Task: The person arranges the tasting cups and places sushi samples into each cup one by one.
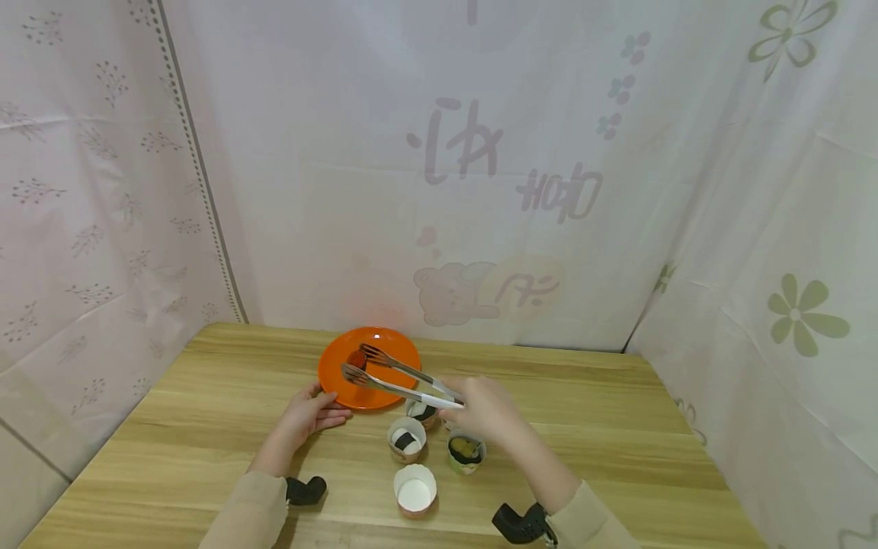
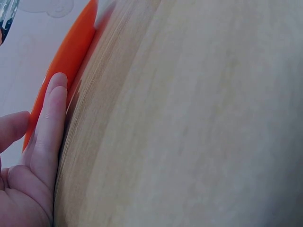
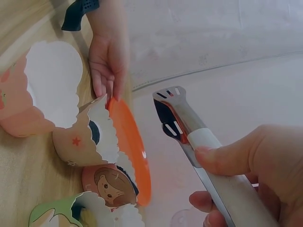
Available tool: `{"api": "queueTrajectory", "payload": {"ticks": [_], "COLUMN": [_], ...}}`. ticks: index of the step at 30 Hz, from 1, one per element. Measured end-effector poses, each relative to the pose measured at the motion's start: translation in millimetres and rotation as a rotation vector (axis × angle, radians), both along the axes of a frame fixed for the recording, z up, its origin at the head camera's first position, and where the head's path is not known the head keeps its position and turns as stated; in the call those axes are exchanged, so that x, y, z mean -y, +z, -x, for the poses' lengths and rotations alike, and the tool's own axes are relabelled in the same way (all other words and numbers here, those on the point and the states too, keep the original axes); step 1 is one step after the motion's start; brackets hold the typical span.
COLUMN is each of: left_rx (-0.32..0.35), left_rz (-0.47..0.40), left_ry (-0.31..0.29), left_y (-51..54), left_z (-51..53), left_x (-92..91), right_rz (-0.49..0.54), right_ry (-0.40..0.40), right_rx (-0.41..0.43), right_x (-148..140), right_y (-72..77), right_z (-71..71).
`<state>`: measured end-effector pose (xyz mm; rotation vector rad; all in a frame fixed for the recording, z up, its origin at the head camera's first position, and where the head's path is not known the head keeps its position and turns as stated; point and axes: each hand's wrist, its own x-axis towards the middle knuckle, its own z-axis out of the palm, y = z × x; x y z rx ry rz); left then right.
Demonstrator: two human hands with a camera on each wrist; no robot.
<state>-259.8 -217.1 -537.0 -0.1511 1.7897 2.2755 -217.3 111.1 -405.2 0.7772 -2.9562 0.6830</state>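
My right hand (image 1: pixel 483 408) grips a pair of metal tongs (image 3: pixel 208 151) with pale handles. Their slotted tips reach over an orange plate (image 1: pixel 387 339), one on each side of a small dark red piece of food (image 1: pixel 356 360). Whether the tips touch the piece, I cannot tell. At the plate's near left rim is my left hand (image 1: pixel 309 415), thumb above the rim and straight fingers beneath it, pinching the edge. Paper cups stand below the tongs: one holds a white rice ball with a black band (image 1: pixel 406 440), another yellow and black food (image 1: pixel 466 451).
A paper cup (image 1: pixel 415 490) with a bare white inside stands nearest me. Another cup (image 1: pixel 421 412), with white and black food, is partly behind the tongs. One more is mostly hidden by my right hand. Patterned curtains (image 1: pixel 329 191) hang behind the wooden table (image 1: pixel 583 457).
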Motion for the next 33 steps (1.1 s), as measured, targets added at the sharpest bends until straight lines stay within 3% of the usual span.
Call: {"api": "queueTrajectory", "payload": {"ticks": [13, 33], "left_rx": [0.021, 0.008], "left_rz": [0.006, 0.012], "left_ry": [0.026, 0.012], "left_y": [1.1, 1.4], "left_z": [0.6, -0.3], "left_x": [-2.9, -1.3], "right_rz": [0.033, 0.025], "right_ry": [0.005, -0.024], "right_rx": [0.004, 0.019], "right_x": [-15.3, -41.2], "right_y": [6.4, 16.2], "right_z": [-14.9, -38.1]}}
